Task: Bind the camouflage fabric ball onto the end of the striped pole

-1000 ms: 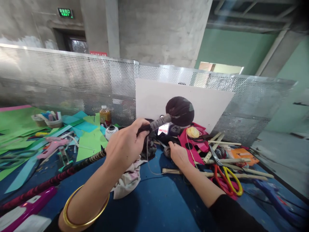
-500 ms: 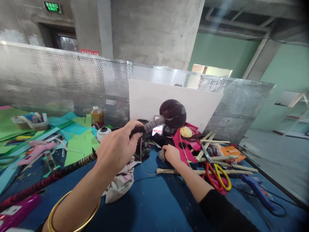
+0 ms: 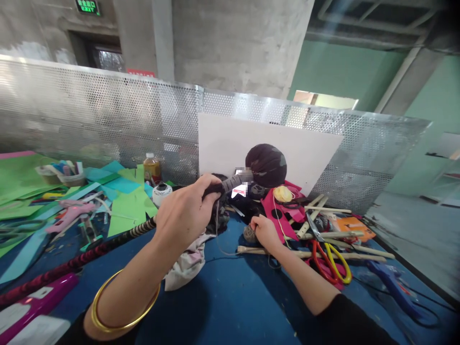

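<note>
My left hand (image 3: 189,211) is closed around a long stick (image 3: 89,258) wrapped in dark red, black and striped yarn. A dark, cloth-covered round head (image 3: 266,166) tops the stick, and grey yarn winds around the neck just below it. A loose grey strand hangs from my left hand to the table. My right hand (image 3: 268,233) has its fingers curled at a small ball of grey yarn (image 3: 249,234) low over the table; part of the ball shows beside the fingertips. Crumpled pale cloth (image 3: 187,266) lies beneath my left hand.
At right lie scissors (image 3: 330,263), wooden sticks (image 3: 359,255), pink felt (image 3: 275,211), yellow yarn (image 3: 282,194) and a blue glue gun (image 3: 395,290). Left are a pink glue gun (image 3: 70,215), green paper (image 3: 127,208) and a bottle (image 3: 152,167). A white board (image 3: 223,139) stands behind.
The whole view has shifted slightly. My right hand's fingers have lifted and shifted a little, and more of the yarn ball shows. My left hand keeps its hold on the stick.
</note>
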A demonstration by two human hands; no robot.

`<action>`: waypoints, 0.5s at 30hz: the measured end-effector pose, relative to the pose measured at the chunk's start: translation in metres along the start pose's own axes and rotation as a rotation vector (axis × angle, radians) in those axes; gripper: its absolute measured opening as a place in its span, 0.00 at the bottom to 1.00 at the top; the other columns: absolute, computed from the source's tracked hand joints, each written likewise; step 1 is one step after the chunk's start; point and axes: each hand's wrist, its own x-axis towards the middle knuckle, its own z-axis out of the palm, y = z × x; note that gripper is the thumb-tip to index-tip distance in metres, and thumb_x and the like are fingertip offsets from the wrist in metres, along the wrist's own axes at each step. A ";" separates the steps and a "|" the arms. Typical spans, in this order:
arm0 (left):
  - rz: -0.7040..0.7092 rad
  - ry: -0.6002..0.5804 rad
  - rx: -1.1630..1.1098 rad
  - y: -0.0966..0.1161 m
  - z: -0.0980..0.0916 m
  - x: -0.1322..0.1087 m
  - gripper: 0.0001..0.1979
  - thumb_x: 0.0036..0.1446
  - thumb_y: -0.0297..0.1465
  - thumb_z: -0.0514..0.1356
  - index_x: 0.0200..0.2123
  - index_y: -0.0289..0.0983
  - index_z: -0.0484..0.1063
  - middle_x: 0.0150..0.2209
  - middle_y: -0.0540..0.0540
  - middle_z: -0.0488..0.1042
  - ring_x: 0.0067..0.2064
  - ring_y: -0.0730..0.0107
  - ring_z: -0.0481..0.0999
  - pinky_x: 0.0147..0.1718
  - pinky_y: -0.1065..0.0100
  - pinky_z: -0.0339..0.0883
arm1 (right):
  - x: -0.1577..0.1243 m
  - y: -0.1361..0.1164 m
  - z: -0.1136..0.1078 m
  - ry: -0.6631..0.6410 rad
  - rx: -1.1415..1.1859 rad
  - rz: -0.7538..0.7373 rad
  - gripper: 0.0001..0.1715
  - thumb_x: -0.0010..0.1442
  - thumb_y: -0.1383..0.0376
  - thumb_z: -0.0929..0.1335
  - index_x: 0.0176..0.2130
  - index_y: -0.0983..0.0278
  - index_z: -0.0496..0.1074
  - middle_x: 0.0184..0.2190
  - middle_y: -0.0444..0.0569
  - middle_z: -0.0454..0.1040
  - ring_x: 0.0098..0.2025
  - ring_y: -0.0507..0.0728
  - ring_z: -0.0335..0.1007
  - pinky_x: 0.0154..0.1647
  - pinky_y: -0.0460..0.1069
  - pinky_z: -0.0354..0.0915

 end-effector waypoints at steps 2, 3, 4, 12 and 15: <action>0.003 0.003 0.005 0.000 0.001 0.000 0.11 0.60 0.38 0.50 0.43 0.48 0.69 0.22 0.53 0.72 0.20 0.71 0.65 0.18 0.71 0.45 | 0.001 0.001 0.005 0.006 0.043 0.007 0.12 0.63 0.62 0.65 0.43 0.67 0.70 0.41 0.49 0.73 0.38 0.53 0.71 0.38 0.51 0.69; 0.004 0.006 0.007 0.000 0.001 0.000 0.11 0.60 0.38 0.50 0.43 0.48 0.69 0.21 0.53 0.71 0.19 0.71 0.65 0.18 0.70 0.45 | 0.001 0.001 0.005 0.009 0.059 0.010 0.12 0.62 0.62 0.66 0.43 0.68 0.70 0.41 0.49 0.73 0.38 0.53 0.71 0.38 0.51 0.69; 0.004 0.010 0.010 0.000 0.001 0.000 0.11 0.60 0.38 0.50 0.43 0.48 0.69 0.21 0.53 0.71 0.19 0.72 0.64 0.18 0.70 0.46 | 0.001 0.002 0.005 0.014 0.067 0.014 0.11 0.62 0.62 0.66 0.42 0.68 0.70 0.40 0.48 0.73 0.38 0.53 0.71 0.37 0.51 0.69; 0.019 0.008 0.017 0.000 0.002 0.000 0.10 0.60 0.38 0.50 0.43 0.48 0.68 0.24 0.53 0.73 0.20 0.71 0.65 0.18 0.70 0.45 | -0.005 0.013 -0.029 -0.083 0.018 -0.026 0.17 0.54 0.74 0.61 0.39 0.62 0.74 0.34 0.47 0.71 0.35 0.52 0.67 0.36 0.45 0.58; 0.026 0.000 0.015 0.000 0.003 0.000 0.11 0.60 0.38 0.50 0.44 0.48 0.68 0.24 0.53 0.73 0.20 0.71 0.66 0.19 0.70 0.45 | -0.003 0.015 -0.038 -0.161 -0.001 -0.083 0.14 0.54 0.70 0.64 0.40 0.61 0.73 0.36 0.46 0.71 0.35 0.52 0.67 0.36 0.44 0.56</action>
